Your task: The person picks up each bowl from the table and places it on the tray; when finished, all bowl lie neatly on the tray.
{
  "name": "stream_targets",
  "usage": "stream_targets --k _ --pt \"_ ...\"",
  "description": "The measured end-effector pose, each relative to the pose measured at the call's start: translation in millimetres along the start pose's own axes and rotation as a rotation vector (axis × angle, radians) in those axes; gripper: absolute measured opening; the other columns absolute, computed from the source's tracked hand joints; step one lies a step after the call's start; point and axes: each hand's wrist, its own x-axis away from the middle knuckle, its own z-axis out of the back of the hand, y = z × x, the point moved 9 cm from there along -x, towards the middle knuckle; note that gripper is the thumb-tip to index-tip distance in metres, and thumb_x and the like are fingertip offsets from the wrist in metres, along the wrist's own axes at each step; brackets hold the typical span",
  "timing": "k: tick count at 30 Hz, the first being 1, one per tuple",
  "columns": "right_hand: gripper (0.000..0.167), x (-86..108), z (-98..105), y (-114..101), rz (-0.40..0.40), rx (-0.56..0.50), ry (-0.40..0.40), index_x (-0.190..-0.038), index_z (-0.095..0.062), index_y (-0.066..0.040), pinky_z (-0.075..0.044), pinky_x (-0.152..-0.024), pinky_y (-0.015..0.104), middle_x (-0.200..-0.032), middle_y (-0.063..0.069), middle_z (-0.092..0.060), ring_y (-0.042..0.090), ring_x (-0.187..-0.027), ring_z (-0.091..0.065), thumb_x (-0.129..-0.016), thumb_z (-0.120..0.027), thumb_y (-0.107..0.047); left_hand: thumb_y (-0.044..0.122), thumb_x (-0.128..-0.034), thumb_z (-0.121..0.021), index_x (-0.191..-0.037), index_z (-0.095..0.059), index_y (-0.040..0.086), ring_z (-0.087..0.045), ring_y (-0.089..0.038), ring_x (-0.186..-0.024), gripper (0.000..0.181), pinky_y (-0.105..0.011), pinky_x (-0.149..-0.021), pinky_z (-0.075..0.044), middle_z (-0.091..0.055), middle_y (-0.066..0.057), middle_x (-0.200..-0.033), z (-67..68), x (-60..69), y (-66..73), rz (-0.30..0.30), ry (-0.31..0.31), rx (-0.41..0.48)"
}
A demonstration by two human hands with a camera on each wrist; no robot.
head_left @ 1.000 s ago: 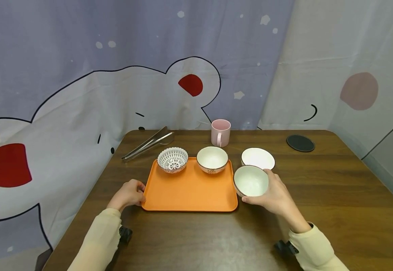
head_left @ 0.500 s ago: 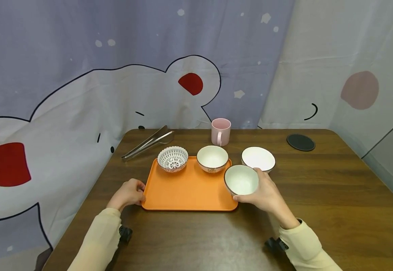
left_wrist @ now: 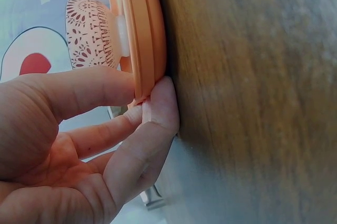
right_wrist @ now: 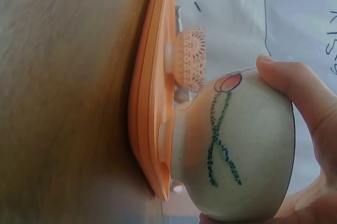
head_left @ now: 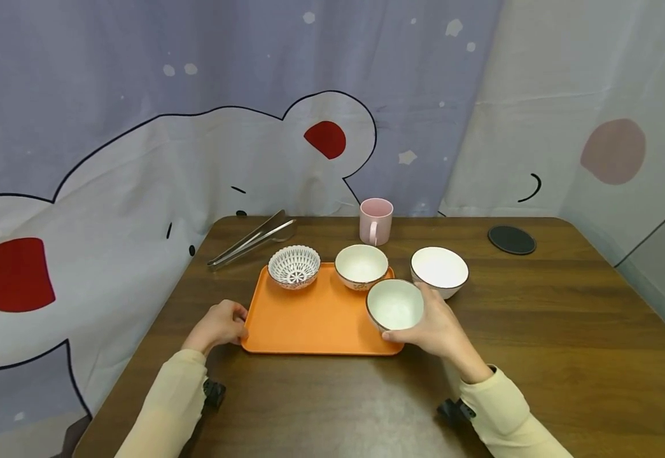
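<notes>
My left hand (head_left: 217, 327) pinches the left edge of an orange tray (head_left: 309, 324); in the left wrist view the thumb and fingers (left_wrist: 163, 105) meet at its rim. My right hand (head_left: 438, 327) grips a pale bowl (head_left: 395, 305) with a dark rim by its right side, over the tray's front right part. Its outside shows a painted flower with crossed green stems in the right wrist view. I cannot tell whether its foot touches the tray. Along the tray's back stand a patterned bowl (head_left: 294, 267) on the left and another pale bowl (head_left: 361, 266) on the right.
A white bowl (head_left: 440, 270) stands on the wooden table (head_left: 538, 318) just right of the tray. Behind the tray are metal tongs (head_left: 249, 245) and a pink mug (head_left: 375, 221). A black round coaster-like disc (head_left: 511, 240) lies at the back right.
My right hand has carried the pale bowl left, from beside the tray's right edge to over its front right part. The left hand stays at the tray's edge.
</notes>
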Motion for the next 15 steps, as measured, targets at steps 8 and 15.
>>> stream_targets --k 8,15 --pt "0.104 -2.6 -16 -14 0.015 -0.021 -0.019 -0.137 -0.042 -0.001 -0.049 -0.091 0.049 -0.126 0.019 -0.052 0.034 -0.108 -0.056 -0.054 -0.092 -0.040 -0.008 -0.0720 -0.065 -0.102 -0.058 -0.012 -0.062 -0.018 -0.064 0.032 -0.034 -0.063 -0.059 -0.061 -0.012 -0.076 -2.6 1.3 -2.4 0.012 -0.007 0.016" --pt "0.101 -7.2 -28 -33 0.042 -0.025 -0.015 -0.133 -0.045 -0.002 -0.050 -0.088 0.047 -0.120 0.017 -0.054 0.031 -0.105 -0.056 -0.052 -0.093 -0.039 -0.007 -0.0715 -0.066 -0.103 -0.059 -0.012 -0.062 -0.018 -0.064 0.033 -0.033 -0.062 -0.059 -0.061 -0.012 -0.077 -1.2 -0.8 -1.9 -0.002 -0.002 0.010"
